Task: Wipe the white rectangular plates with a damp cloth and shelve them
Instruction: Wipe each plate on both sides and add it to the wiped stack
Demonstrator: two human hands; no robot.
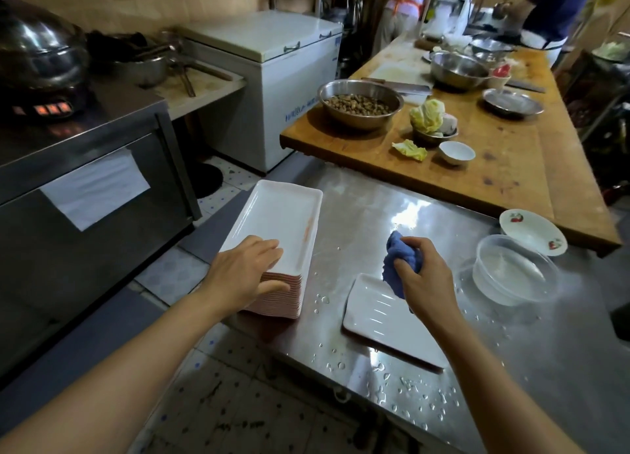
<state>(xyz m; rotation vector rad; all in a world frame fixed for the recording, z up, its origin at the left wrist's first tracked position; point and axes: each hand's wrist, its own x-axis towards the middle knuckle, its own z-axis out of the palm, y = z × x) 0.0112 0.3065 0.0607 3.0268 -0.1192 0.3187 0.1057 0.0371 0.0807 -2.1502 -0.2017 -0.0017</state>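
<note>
A tall stack of white rectangular plates (283, 221) stands at the left edge of the wet steel table (368, 215). My left hand (245, 269) lies on the near end of the top plate, fingers over its rim and thumb against the side of the stack. A single white rectangular plate (375, 320) lies flat on the table to the right of the stack. My right hand (422, 276) grips a bunched blue cloth (399, 259) just above that plate's far end. The top plate of the stack shows a reddish smear along its right rim.
A clear plastic tub of water (514, 269) and a white bowl with red print (531, 232) sit at the table's right. A wooden table (504, 167) behind carries steel bowls, cabbage and a small white bowl. A steel cabinet (85, 187) stands left. Two people work in the back.
</note>
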